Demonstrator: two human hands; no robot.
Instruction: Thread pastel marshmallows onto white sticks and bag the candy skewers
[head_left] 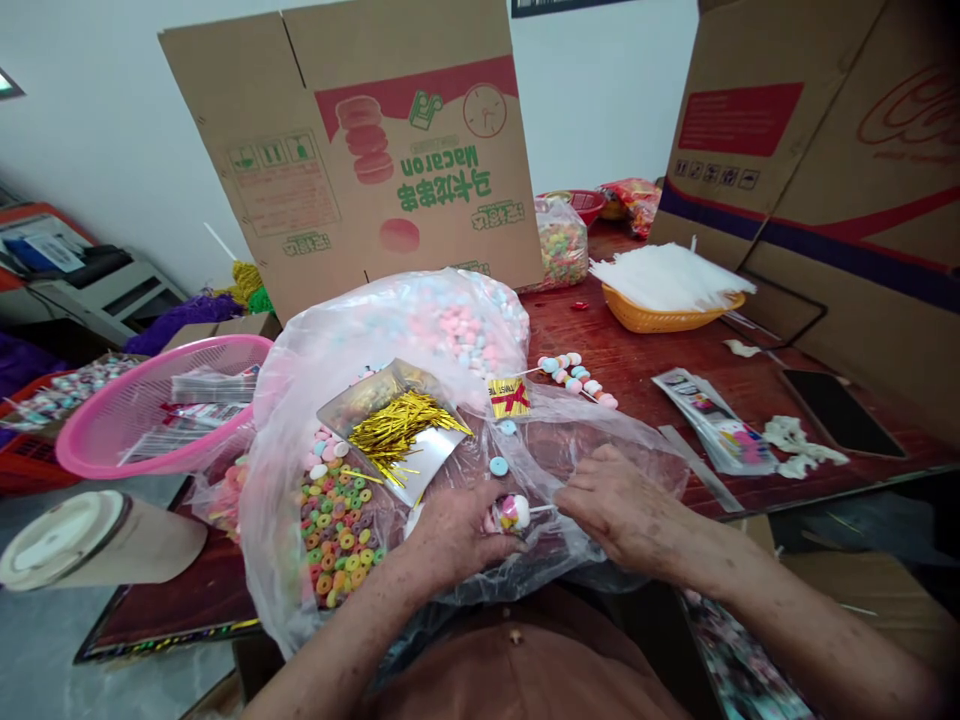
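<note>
In the middle front, my left hand (pixel 456 532) is closed around a small printed clear wrapper (pixel 501 514). A candy skewer (pixel 519 510) with a white candy at its near end sits at the wrapper's mouth, partly inside. My right hand (pixel 616 508) pinches the white stick that sticks out of it to the right. Two blue candy discs (pixel 498 466) lie just beyond my hands on clear plastic. Past them is a pack of gold twist ties (pixel 510 398), and loose gold twist ties (pixel 401 425) are heaped to the left. Finished-looking candy skewers (pixel 577 378) lie farther back.
A large plastic bag (pixel 300 345) holds pastel candies and ring candies (pixel 341 540). At left are a pink basket (pixel 82 425) of wrappers and a lidded cup (pixel 150 540). Right: a yellow basket (pixel 660 318) of white sticks, flat wrappers (pixel 709 415), a phone (pixel 844 410). Cartons (pixel 420 110) stand behind.
</note>
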